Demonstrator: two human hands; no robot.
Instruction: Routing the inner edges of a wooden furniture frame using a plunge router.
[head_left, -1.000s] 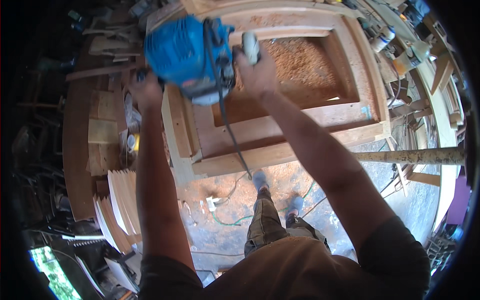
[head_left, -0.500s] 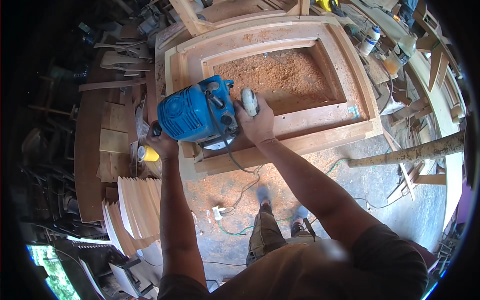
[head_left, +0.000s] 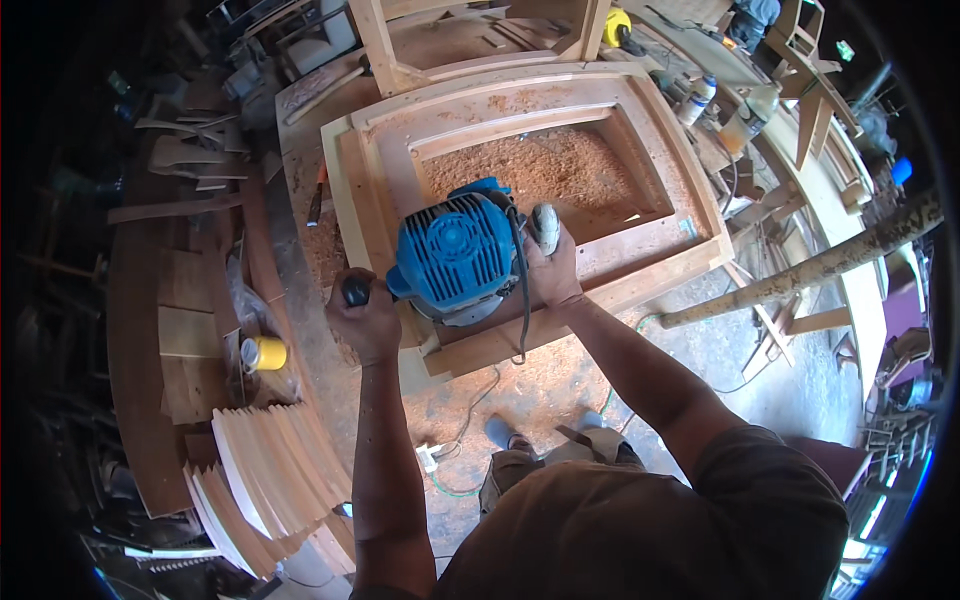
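A blue router (head_left: 455, 255) with black vents and a dark cord stands over the near-left part of a pale wooden frame (head_left: 690, 262). Its base is mostly hidden under the motor housing. On the left side, my left hand (head_left: 365, 318) is closed around a dark knob handle. My right hand (head_left: 553, 270) grips the opposite handle, whose light, worn end sticks out past my fingers. Wood shavings (head_left: 540, 170) fill the frame's rectangular opening and dust its inner ledge. The router's bit is out of sight.
A chisel-like tool with an orange handle (head_left: 321, 185) lies left of the frame. Bottles (head_left: 697, 98) stand at the right. A yellow cup-like container (head_left: 264, 353) and stacked curved wooden pieces (head_left: 280, 460) are at the left. A pole (head_left: 800, 265) slants in from the right.
The router has turned and sits more level, with its vented top facing me. Both hands have swung with it, still on the handles. The whole view has shifted too.
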